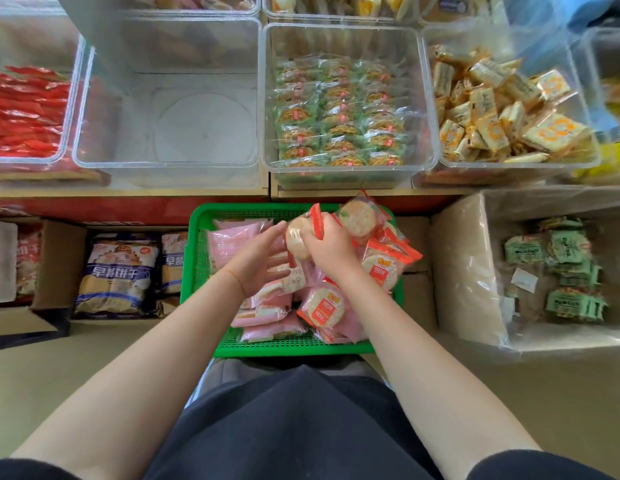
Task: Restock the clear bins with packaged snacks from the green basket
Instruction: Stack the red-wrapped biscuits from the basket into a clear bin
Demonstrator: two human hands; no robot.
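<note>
While my right hand (331, 245) grips one round orange-wrapped rice cracker packet (299, 237) above the green perforated plastic basket (197, 268), my left hand (258, 258) hovers open just beside it; one empty clear plastic bin (166, 98) sits beyond the basket's far rim

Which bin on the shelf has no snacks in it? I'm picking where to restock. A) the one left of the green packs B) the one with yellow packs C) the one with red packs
A: the clear bin left of the green packs shows only its bare bottom.
</note>
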